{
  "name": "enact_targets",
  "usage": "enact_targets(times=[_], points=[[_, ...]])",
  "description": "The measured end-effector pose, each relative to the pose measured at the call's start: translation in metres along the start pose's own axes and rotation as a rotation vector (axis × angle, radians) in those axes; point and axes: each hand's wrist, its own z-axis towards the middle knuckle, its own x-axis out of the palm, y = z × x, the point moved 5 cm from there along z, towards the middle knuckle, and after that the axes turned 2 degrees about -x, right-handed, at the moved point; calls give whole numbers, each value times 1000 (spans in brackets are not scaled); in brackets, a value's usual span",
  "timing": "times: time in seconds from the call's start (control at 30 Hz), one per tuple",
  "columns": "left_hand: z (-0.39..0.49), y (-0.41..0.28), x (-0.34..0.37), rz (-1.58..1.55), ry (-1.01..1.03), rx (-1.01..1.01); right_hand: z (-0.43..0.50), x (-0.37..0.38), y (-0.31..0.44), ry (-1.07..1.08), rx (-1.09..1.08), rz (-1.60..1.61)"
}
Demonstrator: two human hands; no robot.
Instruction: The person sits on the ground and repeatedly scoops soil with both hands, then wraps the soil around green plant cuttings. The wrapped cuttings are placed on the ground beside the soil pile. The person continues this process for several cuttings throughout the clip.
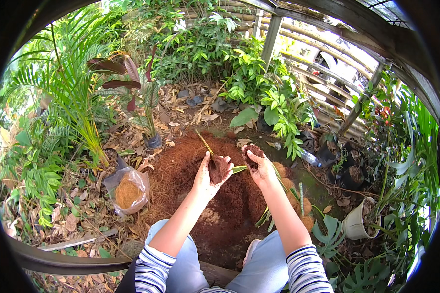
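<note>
My left hand (204,179) is cupped, palm up, around a clump of dark brown growing medium (218,170), which looks like coco peat. A narrow yellow-edged leaf cutting (204,142) rises from beside its fingers; how deep it sits in the clump is hidden. To the right, my right hand (262,169) grips a second crumbly clump (254,151) between thumb and fingers. Between the hands shows a short green leaf tip (239,169). Below both hands spreads a mound of reddish-brown coco peat and fibre (176,168).
Several coir-wrapped balls (306,207) and striped leaf cuttings (301,197) lie beside my right forearm. A clear plastic bag of coir fibre (129,192) stands at left. Farther right are a plastic bottle (311,158) and a tilted white pot (359,221). A potted plant (153,141) stands beyond the mound.
</note>
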Motion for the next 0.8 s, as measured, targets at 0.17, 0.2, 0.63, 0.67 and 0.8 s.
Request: enact_targets(times=[0.17,0.2,0.63,0.67,0.8], points=[[5,-1,-5,-43,31,25,-4,8,-2,35,-10,38],[6,-2,-6,-74,56,33,-4,9,-3,41,-3,52],[7,3,-9,68,-72,5,3,-21,-33,-47,209,-99],[7,3,-8,64,-68,3,6,-30,-37,-79,239,-134],[6,4,-9,40,-87,-12,20,-61,-55,-214,362,-272]])
